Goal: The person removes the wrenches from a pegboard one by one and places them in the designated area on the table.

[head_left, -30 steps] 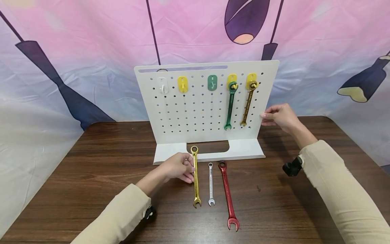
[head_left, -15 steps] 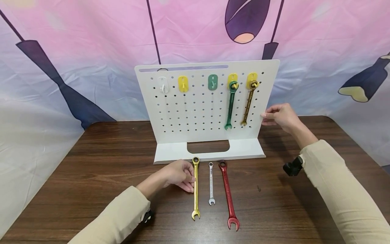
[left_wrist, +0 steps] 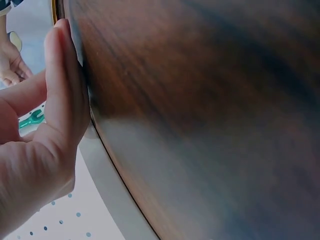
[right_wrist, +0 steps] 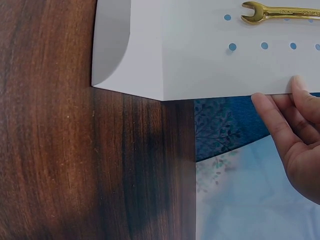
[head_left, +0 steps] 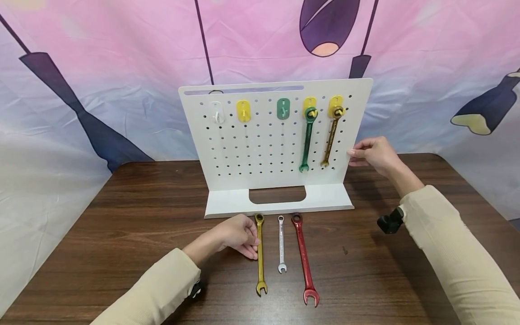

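My left hand [head_left: 239, 235] is at the gold wrench [head_left: 260, 262], its fingertips gripping the upper shaft from the left; the wrench lies along the table in front of the board's base. In the left wrist view, the fingers of my left hand [left_wrist: 57, 105] are nearly straight and hide most of the wrench. My right hand [head_left: 375, 155] pinches the right edge of the white pegboard [head_left: 243, 178], thumb in front, also plain in the right wrist view. A silver wrench [head_left: 281, 243] and a longer red wrench [head_left: 303, 257] lie to the right of the gold one.
On the pegboard, a green wrench [head_left: 307, 140] and a bronze wrench [head_left: 331, 140] hang from yellow hooks. Bare hooks are white [head_left: 217, 113], yellow [head_left: 243, 111] and green [head_left: 283, 109]. A patterned cloth [head_left: 134, 54] hangs behind the brown table [head_left: 142, 216].
My left hand has moved the gold wrench down the table towards me, away from the board's base, then settled with it. My right hand has stayed on the board's edge.
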Demonstrator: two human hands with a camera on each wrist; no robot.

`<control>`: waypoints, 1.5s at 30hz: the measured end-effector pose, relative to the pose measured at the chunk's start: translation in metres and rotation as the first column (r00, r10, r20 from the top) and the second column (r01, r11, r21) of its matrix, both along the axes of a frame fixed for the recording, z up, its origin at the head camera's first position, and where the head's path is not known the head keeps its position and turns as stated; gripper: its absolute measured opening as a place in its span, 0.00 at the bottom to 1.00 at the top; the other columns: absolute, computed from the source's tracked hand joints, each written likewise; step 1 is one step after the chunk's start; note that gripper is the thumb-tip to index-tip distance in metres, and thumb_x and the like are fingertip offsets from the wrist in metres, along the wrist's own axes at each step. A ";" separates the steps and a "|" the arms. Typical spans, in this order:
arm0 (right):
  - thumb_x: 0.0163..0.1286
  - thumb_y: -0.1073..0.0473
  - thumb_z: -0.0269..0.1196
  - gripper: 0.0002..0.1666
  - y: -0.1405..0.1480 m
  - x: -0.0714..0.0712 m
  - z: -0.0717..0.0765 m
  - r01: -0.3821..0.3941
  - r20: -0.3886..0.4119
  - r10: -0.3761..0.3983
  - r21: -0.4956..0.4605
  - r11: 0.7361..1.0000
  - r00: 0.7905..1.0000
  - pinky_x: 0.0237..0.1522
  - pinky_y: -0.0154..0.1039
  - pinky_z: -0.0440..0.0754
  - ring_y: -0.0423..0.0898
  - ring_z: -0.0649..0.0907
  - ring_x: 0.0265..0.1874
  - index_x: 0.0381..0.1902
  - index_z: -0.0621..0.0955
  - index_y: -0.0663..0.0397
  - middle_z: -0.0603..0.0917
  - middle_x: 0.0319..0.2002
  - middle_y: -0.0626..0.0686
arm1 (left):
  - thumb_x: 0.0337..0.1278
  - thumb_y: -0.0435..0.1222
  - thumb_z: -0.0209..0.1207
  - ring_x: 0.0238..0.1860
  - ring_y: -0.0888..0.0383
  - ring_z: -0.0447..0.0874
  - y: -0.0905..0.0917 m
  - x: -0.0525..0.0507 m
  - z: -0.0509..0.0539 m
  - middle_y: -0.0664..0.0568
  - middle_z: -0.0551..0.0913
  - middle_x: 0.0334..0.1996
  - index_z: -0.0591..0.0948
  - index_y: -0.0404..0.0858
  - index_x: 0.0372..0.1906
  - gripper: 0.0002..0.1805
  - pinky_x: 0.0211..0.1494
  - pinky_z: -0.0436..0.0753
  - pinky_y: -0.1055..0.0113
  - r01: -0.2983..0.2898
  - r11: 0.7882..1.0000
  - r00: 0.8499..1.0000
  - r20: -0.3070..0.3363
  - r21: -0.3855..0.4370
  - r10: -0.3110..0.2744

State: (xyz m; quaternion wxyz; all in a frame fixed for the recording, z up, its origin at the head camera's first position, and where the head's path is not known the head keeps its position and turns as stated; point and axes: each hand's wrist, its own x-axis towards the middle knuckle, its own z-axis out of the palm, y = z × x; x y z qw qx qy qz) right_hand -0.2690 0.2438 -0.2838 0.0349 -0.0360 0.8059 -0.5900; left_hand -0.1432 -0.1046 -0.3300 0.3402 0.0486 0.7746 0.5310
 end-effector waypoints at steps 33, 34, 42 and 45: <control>0.64 0.70 0.57 0.11 0.000 0.000 0.002 0.001 0.009 -0.001 -0.024 1.000 1.000 0.44 0.49 0.82 0.47 0.83 0.27 0.38 0.74 0.79 0.80 0.26 0.53 | 0.54 0.20 0.54 0.18 0.56 0.81 0.004 -0.001 -0.001 0.44 0.75 0.16 0.74 0.26 0.24 0.06 0.28 0.86 0.65 -0.080 0.995 0.997 0.010 -0.059 0.080; 0.64 0.70 0.57 0.11 0.000 0.001 0.001 0.001 0.010 -0.001 -0.022 1.000 1.000 0.44 0.50 0.82 0.47 0.83 0.27 0.38 0.74 0.79 0.80 0.26 0.53 | 0.54 0.21 0.54 0.18 0.56 0.81 0.004 0.000 -0.001 0.44 0.75 0.16 0.74 0.26 0.24 0.06 0.28 0.86 0.65 -0.082 0.995 0.997 0.008 -0.060 0.082; 0.64 0.69 0.58 0.11 0.000 0.000 0.001 0.000 0.006 0.000 -0.022 1.000 1.000 0.45 0.51 0.82 0.47 0.83 0.27 0.37 0.75 0.78 0.80 0.26 0.53 | 0.56 0.23 0.55 0.18 0.57 0.80 0.003 -0.004 0.002 0.44 0.76 0.17 0.73 0.27 0.26 0.05 0.27 0.86 0.65 -0.059 0.997 0.998 -0.022 -0.058 0.058; 0.64 0.69 0.58 0.11 0.000 0.000 0.001 0.001 0.005 -0.001 -0.021 1.000 1.000 0.45 0.51 0.81 0.47 0.83 0.27 0.37 0.75 0.78 0.80 0.26 0.53 | 0.56 0.23 0.55 0.18 0.58 0.79 0.004 -0.007 0.006 0.44 0.77 0.18 0.73 0.28 0.27 0.04 0.27 0.86 0.66 -0.045 0.998 0.998 -0.044 -0.053 0.043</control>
